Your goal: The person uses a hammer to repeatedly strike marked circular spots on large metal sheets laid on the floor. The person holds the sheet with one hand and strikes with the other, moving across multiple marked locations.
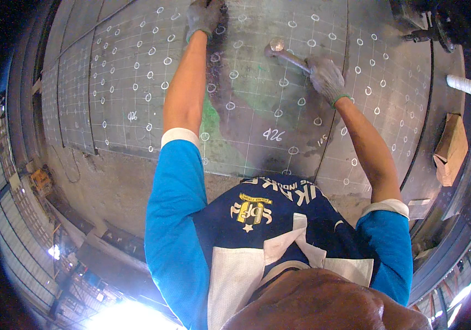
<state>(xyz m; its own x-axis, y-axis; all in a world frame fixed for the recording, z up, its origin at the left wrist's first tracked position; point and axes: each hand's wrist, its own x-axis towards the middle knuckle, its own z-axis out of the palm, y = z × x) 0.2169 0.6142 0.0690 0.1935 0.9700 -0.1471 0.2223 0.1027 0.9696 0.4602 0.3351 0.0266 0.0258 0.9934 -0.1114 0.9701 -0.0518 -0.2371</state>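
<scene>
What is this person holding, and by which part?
The right hand holds a hammer by its handle; whether the left hand holds anything cannot be told.

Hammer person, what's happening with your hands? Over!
Right hand gripping hammer. Left hand at picture's top, hold unclear. White-marked plate beneath. White roll off right.

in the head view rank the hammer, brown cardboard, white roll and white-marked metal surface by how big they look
White-marked metal surface
Brown cardboard
Hammer, visible part only
White roll

The last two look fairly close in size.
</scene>
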